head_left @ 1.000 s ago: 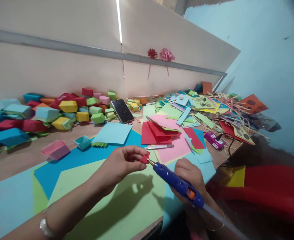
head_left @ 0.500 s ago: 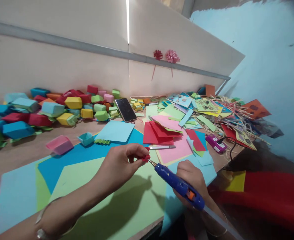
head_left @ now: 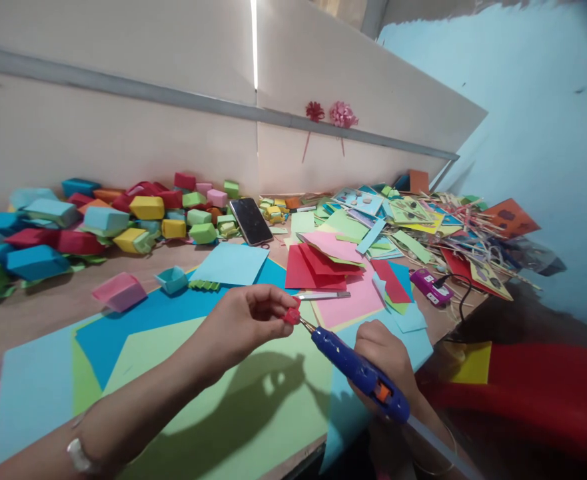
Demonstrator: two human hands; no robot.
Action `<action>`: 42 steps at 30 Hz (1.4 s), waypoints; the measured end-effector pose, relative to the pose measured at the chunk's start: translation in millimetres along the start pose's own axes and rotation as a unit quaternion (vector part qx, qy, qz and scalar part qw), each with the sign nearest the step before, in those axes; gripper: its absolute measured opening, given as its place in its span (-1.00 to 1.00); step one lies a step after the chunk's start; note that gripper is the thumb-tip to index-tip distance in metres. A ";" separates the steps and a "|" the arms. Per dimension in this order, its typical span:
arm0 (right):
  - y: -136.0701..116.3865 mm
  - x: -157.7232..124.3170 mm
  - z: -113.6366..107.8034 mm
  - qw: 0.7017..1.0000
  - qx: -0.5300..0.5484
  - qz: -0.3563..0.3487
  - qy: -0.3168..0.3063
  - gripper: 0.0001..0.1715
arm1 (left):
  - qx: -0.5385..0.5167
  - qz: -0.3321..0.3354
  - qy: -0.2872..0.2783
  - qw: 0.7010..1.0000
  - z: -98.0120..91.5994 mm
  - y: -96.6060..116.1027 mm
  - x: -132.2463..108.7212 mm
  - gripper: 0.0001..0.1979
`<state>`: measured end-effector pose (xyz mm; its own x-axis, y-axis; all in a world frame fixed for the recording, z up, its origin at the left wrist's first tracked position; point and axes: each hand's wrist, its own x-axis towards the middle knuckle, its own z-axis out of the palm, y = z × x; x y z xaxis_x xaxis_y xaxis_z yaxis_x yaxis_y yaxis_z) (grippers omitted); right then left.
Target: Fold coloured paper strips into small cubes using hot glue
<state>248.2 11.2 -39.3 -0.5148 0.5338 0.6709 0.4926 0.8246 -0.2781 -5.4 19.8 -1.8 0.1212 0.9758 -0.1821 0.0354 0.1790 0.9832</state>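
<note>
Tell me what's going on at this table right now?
A person is gluing paper. The left hand pinches a small red paper piece in its fingers above the green sheet. The right hand grips a blue glue gun, its nozzle tip right at the red piece. Folded paper boxes, a phone and loose coloured sheets lie further back.

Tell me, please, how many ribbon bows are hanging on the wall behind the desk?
2. A dark red bow hangs on the wall ledge, and a pink bow hangs just to its right, each with a thin strand trailing down. Others could be hidden beyond the frame.
</note>
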 end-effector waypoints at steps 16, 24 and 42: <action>-5.1 12.6 5.5 0.998 -0.040 -0.046 0.032 -0.49 | -0.096 -0.098 -0.043 0.990 5.9 13.2 -7.0 -0.69; -4.9 11.2 3.0 0.998 -0.044 -0.036 0.037 -0.46 | -0.093 -0.084 -0.034 0.992 6.3 13.7 -7.8 -0.70; -8.9 5.4 -3.7 0.999 -0.033 -0.029 0.030 -0.44 | -0.091 -0.081 -0.044 0.991 7.5 13.8 -9.1 -0.75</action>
<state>243.7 6.1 -30.6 -0.5022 0.4716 0.7248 0.5097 0.8386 -0.1924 1.4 12.4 13.3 0.2155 0.9187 -0.3308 -0.1178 0.3608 0.9252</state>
